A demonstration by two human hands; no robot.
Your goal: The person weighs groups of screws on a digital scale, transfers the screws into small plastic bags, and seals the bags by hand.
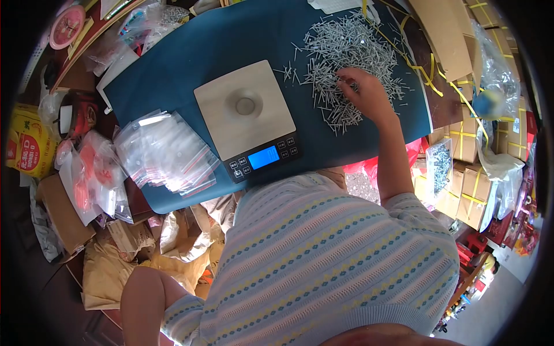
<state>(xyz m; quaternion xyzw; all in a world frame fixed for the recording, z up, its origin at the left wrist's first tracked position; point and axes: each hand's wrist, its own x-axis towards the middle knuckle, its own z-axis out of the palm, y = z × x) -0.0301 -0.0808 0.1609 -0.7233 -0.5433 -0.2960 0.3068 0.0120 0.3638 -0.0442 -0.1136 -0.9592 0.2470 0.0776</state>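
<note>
My right hand (364, 94) is at the near side of a large heap of thin silver nails (350, 49). Its fingers curl in, with thumb and forefinger tips close together among the nails; how many they grip is too small to see. My left hand is out of view, and only the bent left arm (142, 303) shows at the lower left. Left of the heap, a digital scale (245, 105) has a lit blue display (264, 157) and bare plate. Clear zip bags (167, 153) lie overlapping beside it.
Everything rests on a dark blue-green table mat (173, 63). Yellow straps (431, 75) trail along the right edge near cardboard boxes (461, 135). A bag of fasteners (441, 164) hangs at right. Plastic bags (95, 176) and a yellow pack (30, 147) are at left, with brown paper (109, 271) below.
</note>
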